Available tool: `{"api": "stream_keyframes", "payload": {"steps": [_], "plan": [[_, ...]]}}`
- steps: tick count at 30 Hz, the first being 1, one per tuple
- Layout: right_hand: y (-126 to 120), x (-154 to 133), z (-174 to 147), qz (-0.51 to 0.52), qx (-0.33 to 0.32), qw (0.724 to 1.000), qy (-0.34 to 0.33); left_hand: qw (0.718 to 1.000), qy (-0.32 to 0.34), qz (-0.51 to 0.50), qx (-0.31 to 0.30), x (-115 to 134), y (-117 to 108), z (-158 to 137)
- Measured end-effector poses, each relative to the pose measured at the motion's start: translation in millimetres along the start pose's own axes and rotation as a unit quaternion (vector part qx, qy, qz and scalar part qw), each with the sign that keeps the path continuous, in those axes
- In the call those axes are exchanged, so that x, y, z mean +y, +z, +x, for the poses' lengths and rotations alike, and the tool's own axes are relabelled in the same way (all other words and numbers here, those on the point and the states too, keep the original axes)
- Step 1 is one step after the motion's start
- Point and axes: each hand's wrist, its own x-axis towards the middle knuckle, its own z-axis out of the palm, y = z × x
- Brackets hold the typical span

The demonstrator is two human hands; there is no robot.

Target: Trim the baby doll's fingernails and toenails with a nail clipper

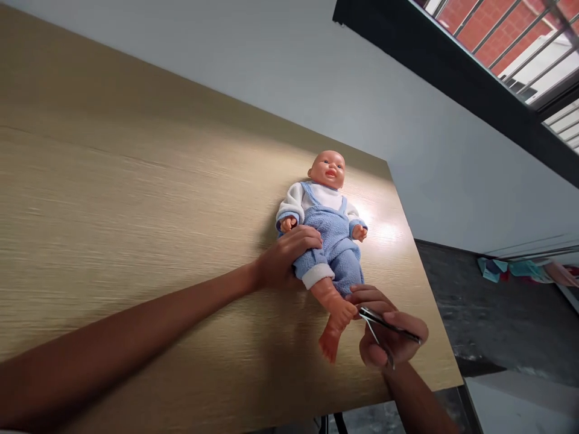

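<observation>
Left hand (292,253) is curled over the near trouser leg of the doll (332,208), fingers bent and holding it; its thumb is out of sight, so I cannot tell how firm the grip is. Right hand (398,342) is closed around a metal nail clipper (371,315), whose lever stands spread from the body. The doll lies face up on the table, head toward the far edge, feet toward me; its long axis runs roughly straight away from my head view, with the lower legs crossed. Governing relation: the upper foot (344,310) lies between the 2 hands, ahead of the clipper's cutting end, and its toes point toward the right hand. The right hand is therefore nearer to the toes; the left hand is nearer to the hip. The cutting end sits right at these toes; I cannot confirm contact from this 1 angle. The lower foot (329,345) lies closer to me, clear of both hands. Blue overalls (332,232) cover the doll above a white cuff (318,275). Outward from the doll, the wood-grain table (158,241) extends widely to the left and ends a short way to the right. Beyond it I register a pale wall (248,60), a barred window (506,60) at upper right and a dark floor (465,301).
</observation>
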Motion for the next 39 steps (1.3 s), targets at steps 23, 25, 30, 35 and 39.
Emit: {"api": "stream_keyframes", "payload": {"steps": [23, 25, 30, 35, 39], "plan": [[-10.5, -30.3, 20.1, -0.095, -0.069, 0.99, -0.078, 1.0, 0.016, -0.007, 0.023, -2.3, 2.2, 0.7], [-11.1, -31.1, 15.3, -0.099, -0.067, 0.991, -0.059, 1.0, 0.017, -0.005, 0.023, -2.6, 2.3, 1.0], [-12.0, -27.1, 3.5, -0.095, -0.068, 0.991, -0.061, 1.0, 0.016, -0.003, 0.019, -2.5, 1.8, 1.5], [-8.8, -18.5, 5.5, -0.079, -0.042, 0.99, -0.107, 1.0, 0.013, -0.005, 0.018, -1.6, 1.8, 0.9], [-11.1, -29.1, 21.9, -0.071, -0.097, 0.99, -0.07, 1.0, 0.012, -0.007, 0.016, -2.3, 2.2, 0.9]]}}
